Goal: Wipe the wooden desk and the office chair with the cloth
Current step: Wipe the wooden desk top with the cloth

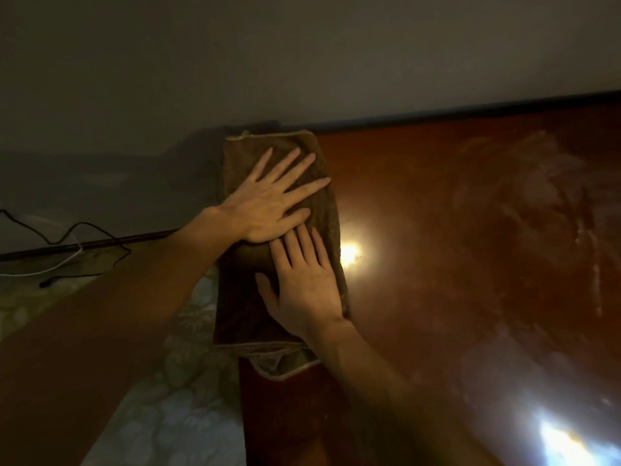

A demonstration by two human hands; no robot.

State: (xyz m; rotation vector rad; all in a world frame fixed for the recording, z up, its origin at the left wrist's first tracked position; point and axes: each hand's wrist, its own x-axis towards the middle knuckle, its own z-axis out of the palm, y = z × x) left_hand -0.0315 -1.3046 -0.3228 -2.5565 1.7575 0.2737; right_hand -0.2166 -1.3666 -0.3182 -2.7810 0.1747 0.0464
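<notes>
Dim room, grey wall (302, 55); glossy streaked reddish tabletop (453, 247); left hand (268, 203) and right hand (304, 284) flat, fingers spread, pressing brown cloth (242, 307) at left edge.

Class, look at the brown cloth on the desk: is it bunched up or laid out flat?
Flat. The brown cloth lies as a long strip along the reddish wooden desk's left edge, with the left hand and right hand pressing it open-palmed.

Glossy wooden desk (453, 250); matt, napped cloth (245, 317).
</notes>
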